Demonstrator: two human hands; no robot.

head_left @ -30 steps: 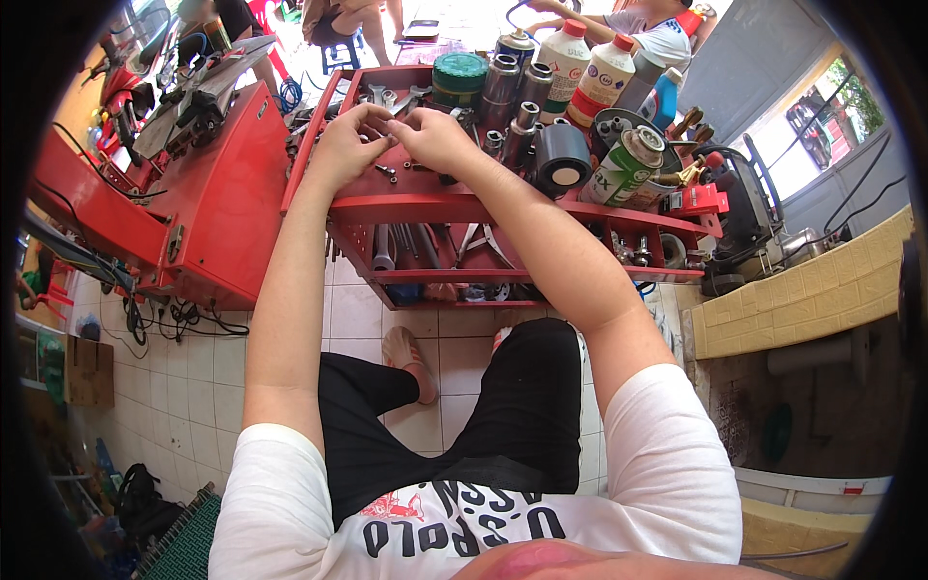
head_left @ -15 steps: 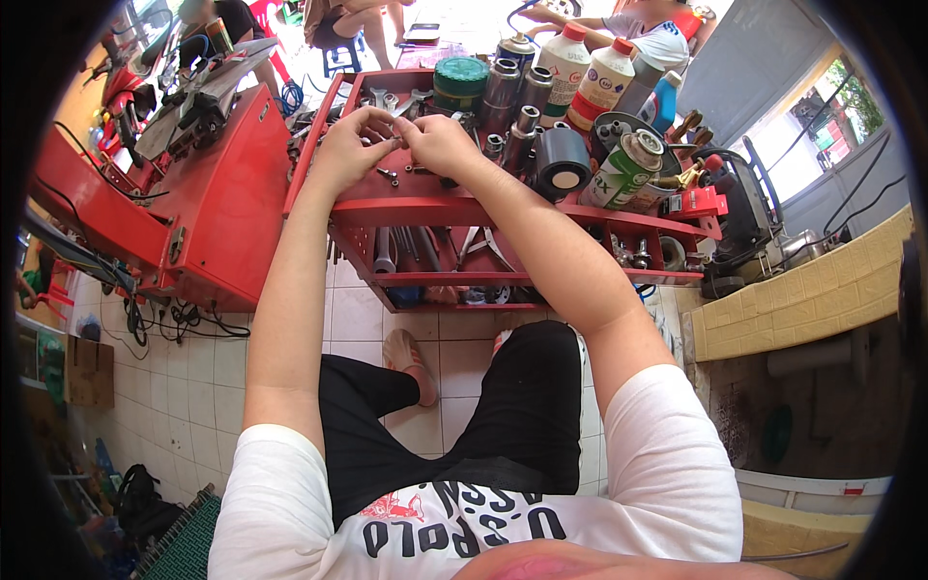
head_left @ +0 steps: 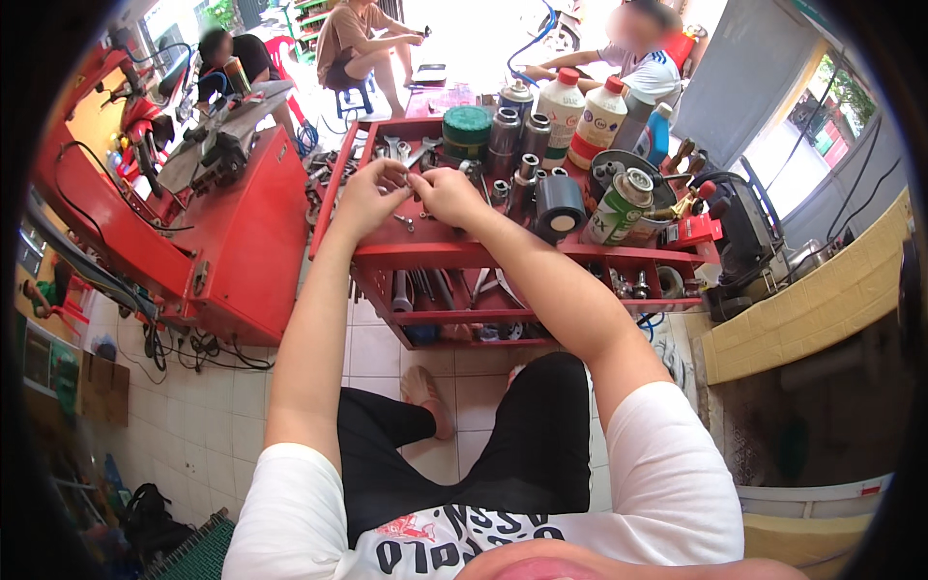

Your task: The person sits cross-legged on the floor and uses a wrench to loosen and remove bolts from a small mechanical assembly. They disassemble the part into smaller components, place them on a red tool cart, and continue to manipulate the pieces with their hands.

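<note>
Both my hands meet over the top tray of a red tool cart (head_left: 425, 256), fingertips almost touching. My left hand (head_left: 367, 203) has its thumb and fingers curled together, and my right hand (head_left: 447, 196) pinches close against it. Whatever sits between the fingertips is too small to make out. On the tray just below them lies a small metal piece (head_left: 405, 221). Behind the hands are metal wrenches (head_left: 420, 153) and a green-lidded tub (head_left: 466, 129). Upright metal sockets (head_left: 504, 143) and a dark cylinder (head_left: 560, 207) stand right of my right hand.
White bottles with red caps (head_left: 560, 111) and a green-and-white spray can (head_left: 619, 208) crowd the cart's right side. Tools fill its lower shelf (head_left: 435, 316). A red machine cabinet (head_left: 246, 261) stands at left. Other people sit beyond the cart, one on a blue stool (head_left: 354, 99).
The view has tipped upward, so the cart and hands appear lower and more of the people beyond shows. My hands stay together over the tray with little change in their grip.
</note>
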